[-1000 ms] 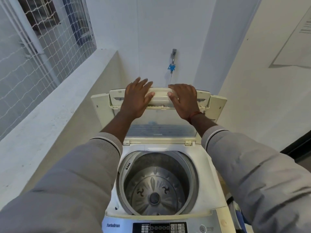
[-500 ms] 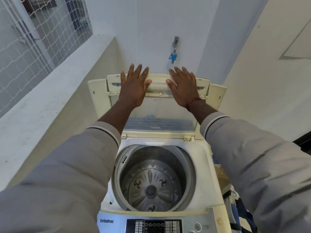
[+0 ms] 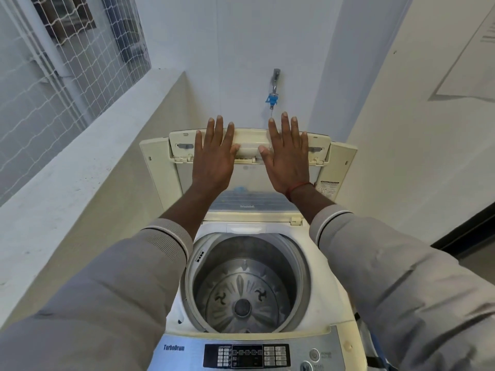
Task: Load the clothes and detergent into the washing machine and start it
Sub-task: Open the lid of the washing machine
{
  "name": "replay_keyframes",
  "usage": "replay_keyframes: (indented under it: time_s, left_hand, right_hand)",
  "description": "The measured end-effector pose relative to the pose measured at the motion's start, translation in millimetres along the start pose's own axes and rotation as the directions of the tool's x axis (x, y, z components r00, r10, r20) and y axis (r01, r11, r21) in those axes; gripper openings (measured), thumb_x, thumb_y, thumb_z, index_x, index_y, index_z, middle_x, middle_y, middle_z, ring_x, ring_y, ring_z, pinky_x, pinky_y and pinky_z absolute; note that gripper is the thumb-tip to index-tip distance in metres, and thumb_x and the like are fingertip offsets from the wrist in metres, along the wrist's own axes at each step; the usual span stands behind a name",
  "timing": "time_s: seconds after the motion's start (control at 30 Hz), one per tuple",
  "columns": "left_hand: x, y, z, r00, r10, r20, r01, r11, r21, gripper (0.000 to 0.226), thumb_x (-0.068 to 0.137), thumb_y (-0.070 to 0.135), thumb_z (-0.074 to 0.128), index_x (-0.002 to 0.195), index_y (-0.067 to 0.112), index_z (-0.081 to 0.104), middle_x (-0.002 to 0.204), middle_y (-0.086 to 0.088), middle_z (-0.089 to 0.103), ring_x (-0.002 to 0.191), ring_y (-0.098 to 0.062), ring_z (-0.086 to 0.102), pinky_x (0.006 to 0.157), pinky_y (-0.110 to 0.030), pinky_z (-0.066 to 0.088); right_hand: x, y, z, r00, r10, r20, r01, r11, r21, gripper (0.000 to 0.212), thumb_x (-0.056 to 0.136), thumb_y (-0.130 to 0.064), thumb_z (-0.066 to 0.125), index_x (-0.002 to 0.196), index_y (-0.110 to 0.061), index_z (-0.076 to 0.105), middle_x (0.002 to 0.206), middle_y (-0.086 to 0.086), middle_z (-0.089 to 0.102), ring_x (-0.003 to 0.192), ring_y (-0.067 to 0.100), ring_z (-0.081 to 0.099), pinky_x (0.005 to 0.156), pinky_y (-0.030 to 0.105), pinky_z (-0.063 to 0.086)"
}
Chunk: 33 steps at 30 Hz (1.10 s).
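Both hands were up on the lid (image 3: 249,167) of the top-loading washing machine (image 3: 329,285), and nothing had gone in. The left hand (image 3: 214,156) lay flat against the folded-up lid at centre frame, fingers (image 3: 219,129) spread wide and straight, tips poking past its top edge; the right hand (image 3: 288,159) mirrored it just beside, fingers equally splayed, gripping nothing. Open palms rather than a curled hold read as a push, pressing the lid back toward the wall so it would stand on its own and leave the opening free.

The lid stood tilted up and away, folded on itself, its long axis running left to right across the frame, its handle strip (image 3: 247,149) between the two thumbs. Below it, in the lower centre, the drum (image 3: 246,285) gaped straight up at the camera, round mouth fully open, the ribbed pulsator (image 3: 242,306) bare at the bottom. No clothes and no detergent showed anywhere I could be sure of; something dark and blue at the lower right edge was too cut off to name. The control panel (image 3: 246,356) sat along the bottom edge, nearest the person, untouched, while the wall tap (image 3: 274,84) hung above the lid at upper centre.
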<state>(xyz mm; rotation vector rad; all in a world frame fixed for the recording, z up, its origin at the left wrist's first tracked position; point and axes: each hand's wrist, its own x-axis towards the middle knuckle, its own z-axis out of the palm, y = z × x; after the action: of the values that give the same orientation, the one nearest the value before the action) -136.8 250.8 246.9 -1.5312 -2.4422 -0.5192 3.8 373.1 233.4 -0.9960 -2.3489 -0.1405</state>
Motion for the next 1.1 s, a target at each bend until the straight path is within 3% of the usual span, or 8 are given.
replay_keyframes:
  time_s: [0.27,0.57,0.73,0.9,1.1]
  left_hand:
    - [-34,-10,7,0.996,0.053,-0.073,-0.054,0.998,-0.012,0.074,0.114,0.050,0.033,0.175,0.015,0.011,0.184,-0.014,0.001,0.172,-0.034,0.002,0.135,-0.048,-0.005]
    - [-105,-19,7,0.993,0.085,-0.078,-0.087,0.996,-0.013,0.093,0.105,0.072,0.000,0.173,0.011,0.010,0.183,-0.016,0.010,0.170,-0.037,0.011,0.133,-0.050,0.004]
    - [-142,-9,-7,0.992,0.098,-0.075,-0.101,0.994,-0.048,0.084,0.104,0.062,0.010,0.166,0.010,-0.013,0.183,-0.014,-0.003,0.170,-0.031,-0.004,0.134,-0.045,-0.003]
    - [-172,4,-25,0.993,0.068,-0.097,-0.073,0.996,-0.044,0.089,0.104,0.064,0.011,0.174,0.010,0.004,0.183,-0.014,-0.002,0.168,-0.028,-0.008,0.134,-0.044,-0.005]
    - [-216,22,-37,0.996,0.024,-0.089,-0.030,0.997,-0.072,0.085,0.105,0.059,0.024,0.174,0.013,0.006,0.183,-0.010,-0.006,0.166,-0.025,-0.014,0.133,-0.041,-0.008]
  right_hand:
    - [-39,-9,-9,1.000,-0.003,-0.016,0.003,1.000,-0.006,0.073,0.098,-0.057,0.030,0.155,-0.017,0.008,0.163,0.008,0.002,0.150,0.026,-0.002,0.121,0.050,0.003]
    - [-100,-36,-28,0.999,0.037,-0.023,-0.038,0.999,-0.019,0.080,0.094,-0.063,0.032,0.155,-0.018,0.005,0.163,0.006,-0.001,0.150,0.025,-0.004,0.121,0.050,0.002]
    - [-134,-45,-49,0.999,0.024,-0.024,-0.024,1.000,0.008,0.080,0.094,-0.064,0.031,0.155,-0.018,0.004,0.163,0.006,0.000,0.150,0.025,-0.004,0.121,0.050,0.002]
    - [-169,-47,-70,0.999,0.014,-0.035,-0.013,1.000,0.019,0.081,0.094,-0.065,0.028,0.155,-0.018,0.003,0.163,0.006,-0.002,0.150,0.025,-0.004,0.120,0.052,0.006]
    - [-209,-43,-96,0.999,-0.009,-0.043,0.010,0.999,0.034,0.081,0.093,-0.064,0.034,0.155,-0.018,0.007,0.163,0.006,0.000,0.150,0.025,-0.003,0.120,0.051,0.005]
